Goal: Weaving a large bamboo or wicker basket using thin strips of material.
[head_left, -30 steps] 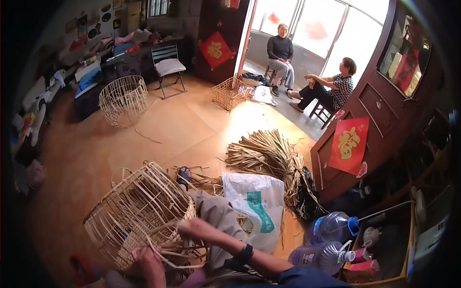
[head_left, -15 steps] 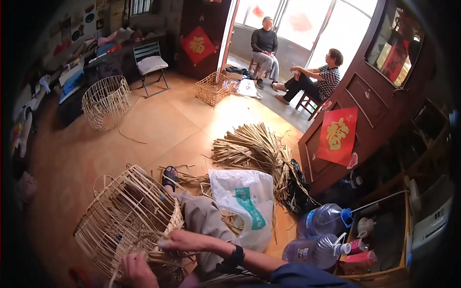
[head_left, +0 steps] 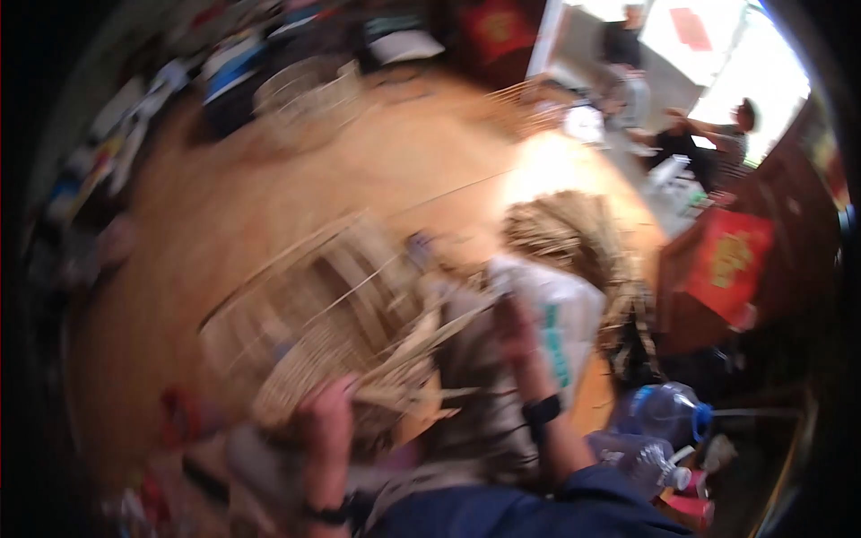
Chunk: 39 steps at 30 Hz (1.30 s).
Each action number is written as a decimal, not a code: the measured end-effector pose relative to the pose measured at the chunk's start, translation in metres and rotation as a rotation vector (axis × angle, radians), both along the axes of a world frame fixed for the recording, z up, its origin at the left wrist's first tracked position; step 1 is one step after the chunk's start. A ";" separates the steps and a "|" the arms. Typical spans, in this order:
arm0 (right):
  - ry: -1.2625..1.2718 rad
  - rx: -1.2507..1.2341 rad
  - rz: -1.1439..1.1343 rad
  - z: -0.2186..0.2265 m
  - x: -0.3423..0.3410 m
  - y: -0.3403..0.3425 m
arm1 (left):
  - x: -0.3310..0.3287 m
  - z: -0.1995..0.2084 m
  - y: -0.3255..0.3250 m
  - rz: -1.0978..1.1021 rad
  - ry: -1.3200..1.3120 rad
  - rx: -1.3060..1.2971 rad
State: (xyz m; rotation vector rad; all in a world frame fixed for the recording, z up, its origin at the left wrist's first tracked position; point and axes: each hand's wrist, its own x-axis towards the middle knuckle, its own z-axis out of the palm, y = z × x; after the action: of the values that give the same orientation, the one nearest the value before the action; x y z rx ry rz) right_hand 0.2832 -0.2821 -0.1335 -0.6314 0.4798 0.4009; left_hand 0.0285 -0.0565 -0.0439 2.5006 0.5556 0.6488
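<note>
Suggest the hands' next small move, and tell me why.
Perhaps bring the right hand leftward to the pale strips jutting from the woven basket: their ends stick out untucked. The left hand, at the basket's near side, could steady it, while the right is by the white bag; blur hides whether it holds anything.

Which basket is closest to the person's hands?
The front basket, beside the left hand; the back-left basket and the doorway basket both sit farther off across the floor.

The left hand [head_left: 327,403] is sitting curled above the nearly upright left forearm [head_left: 327,471]; the blurred right hand [head_left: 516,330] is pointing forward, farther out, the right forearm [head_left: 563,446] slanting leftward.
</note>
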 end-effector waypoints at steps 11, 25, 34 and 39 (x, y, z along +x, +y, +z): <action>-0.819 -1.341 1.099 0.078 -0.046 -0.036 | 0.006 0.026 0.004 -0.030 0.088 -0.318; -0.561 -0.454 1.535 0.162 -0.099 0.060 | -0.013 0.011 0.002 -0.143 0.105 -0.167; -0.974 -0.678 1.294 0.134 -0.076 0.060 | 0.005 0.011 -0.009 0.025 0.038 -0.147; -0.800 -0.513 1.106 0.123 -0.082 0.118 | 0.003 0.001 -0.008 0.033 0.041 -0.119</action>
State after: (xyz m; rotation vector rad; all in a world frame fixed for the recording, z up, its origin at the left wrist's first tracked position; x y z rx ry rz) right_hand 0.2017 -0.1636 -0.0108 -1.4618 -0.6185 1.0126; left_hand 0.0311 -0.0649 -0.0434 2.4026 0.6329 0.5616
